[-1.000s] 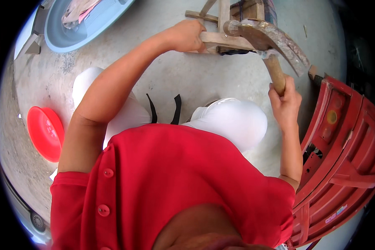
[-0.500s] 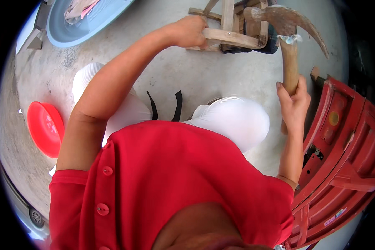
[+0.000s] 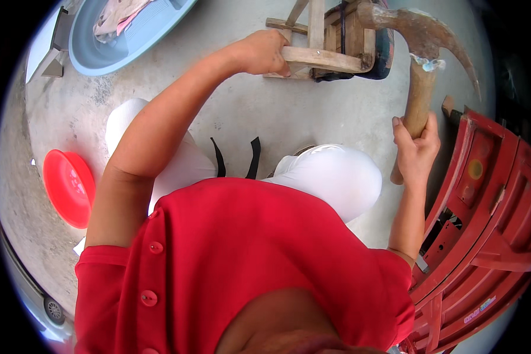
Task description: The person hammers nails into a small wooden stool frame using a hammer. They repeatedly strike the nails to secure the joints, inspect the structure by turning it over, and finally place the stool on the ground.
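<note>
A small wooden stool (image 3: pixel 330 59) lies on its side on the floor ahead of me, its legs pointing left and its dark-edged seat on the right. My left hand (image 3: pixel 261 53) is closed round the left end of one of its legs. At the right, my right hand (image 3: pixel 418 147) grips the wooden handle of a claw hammer (image 3: pixel 420 97), held raised with the head up. The hammer's head is rusty, with a long curved claw toward the right. Pale bluish wrapping shows where head and handle meet. The hammer head covers part of the stool's seat from sight.
A large blue basin (image 3: pixel 141 44) holding cloth stands at the far left. Nearer on the left is a red plastic basin (image 3: pixel 69 187). A red metal panelled structure (image 3: pixel 484 236) stands close by my right arm. Part of a car (image 3: pixel 53 310) shows at the lower left.
The hammer has tilted a little to the right, its head moving right in the picture. My left hand keeps its hold on the stool leg. The whole view has shifted slightly.
</note>
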### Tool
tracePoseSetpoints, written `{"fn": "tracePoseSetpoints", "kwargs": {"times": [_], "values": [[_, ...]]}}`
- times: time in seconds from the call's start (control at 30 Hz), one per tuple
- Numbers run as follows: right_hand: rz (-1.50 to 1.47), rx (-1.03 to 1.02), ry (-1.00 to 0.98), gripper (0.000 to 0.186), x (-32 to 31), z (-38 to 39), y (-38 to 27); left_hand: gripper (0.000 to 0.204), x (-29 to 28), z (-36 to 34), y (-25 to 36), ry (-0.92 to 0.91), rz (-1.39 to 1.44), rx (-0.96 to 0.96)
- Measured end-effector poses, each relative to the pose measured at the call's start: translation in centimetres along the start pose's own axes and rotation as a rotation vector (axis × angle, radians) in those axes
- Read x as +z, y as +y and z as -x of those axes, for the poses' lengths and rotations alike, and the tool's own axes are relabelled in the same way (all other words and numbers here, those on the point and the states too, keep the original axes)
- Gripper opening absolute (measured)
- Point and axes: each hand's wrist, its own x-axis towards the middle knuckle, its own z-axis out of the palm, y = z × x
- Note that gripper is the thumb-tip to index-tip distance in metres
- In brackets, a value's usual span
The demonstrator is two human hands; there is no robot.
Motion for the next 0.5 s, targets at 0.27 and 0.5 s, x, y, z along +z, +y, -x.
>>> {"fn": "tracePoseSetpoints", "kwargs": {"times": [0.27, 0.5], "values": [[-0.424, 0.309, 0.094, 0.020, -0.1, -0.3, 6.0, 0.074, -1.2, -0.2, -1.1, -0.164, 0.122, 0.050], [-0.639, 0.777, -0.049, 0.017, 7.4, 2.4, 19.2, 0.080, -1.9, -0.8, -0.3, -0.319, 0.442, -0.026]]}}
